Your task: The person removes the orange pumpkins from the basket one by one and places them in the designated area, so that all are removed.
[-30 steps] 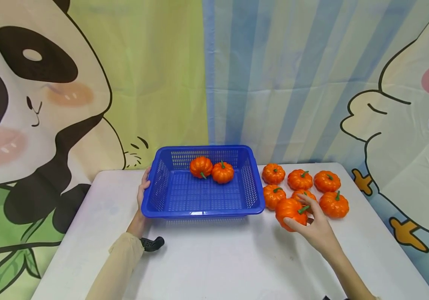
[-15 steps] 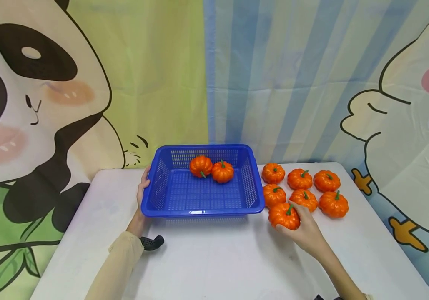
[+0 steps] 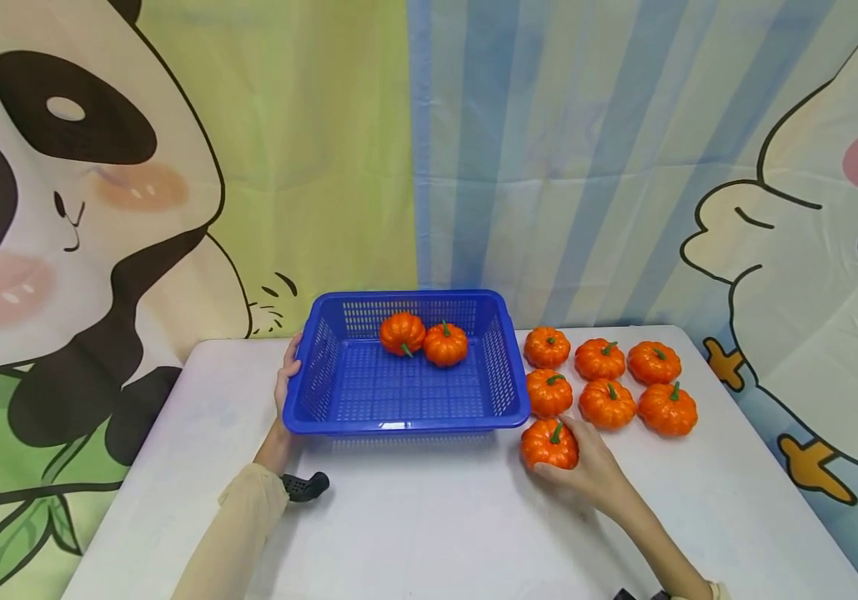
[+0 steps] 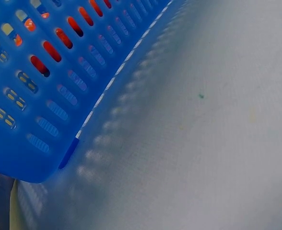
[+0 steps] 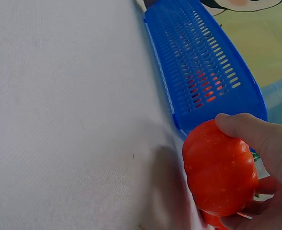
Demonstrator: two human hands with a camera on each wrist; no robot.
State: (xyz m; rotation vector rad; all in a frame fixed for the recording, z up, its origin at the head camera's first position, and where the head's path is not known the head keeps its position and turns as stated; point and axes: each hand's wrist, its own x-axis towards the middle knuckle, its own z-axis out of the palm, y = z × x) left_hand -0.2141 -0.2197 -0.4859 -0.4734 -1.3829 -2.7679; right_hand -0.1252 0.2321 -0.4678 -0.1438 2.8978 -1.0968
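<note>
A small orange pumpkin (image 3: 549, 445) with a green stem is in my right hand (image 3: 586, 467), pinched between thumb and fingers. It is beside the front right corner of the blue plastic basket (image 3: 406, 427). From the right wrist view, the thumb lies on the ribbed side of this pumpkin (image 5: 218, 167), and the other fingers are partly hidden behind it. My left hand (image 3: 283, 387) rests along the basket's outer left wall, fingers at the rim; part of it is hidden under the rim. Two pumpkins, one of them this one (image 3: 445, 344), lie at the back inside the basket.
Several more pumpkins (image 3: 606, 404) stand in rows on the white table (image 3: 413, 525) right of the basket, the closest one (image 3: 549, 392) right by its wall. A printed curtain (image 3: 323, 167) hangs behind the table's back edge.
My right hand has moved left and slightly down with the pumpkin, toward the basket's front right corner, uncovering a pumpkin behind it. My left hand and the basket have stayed in place.
</note>
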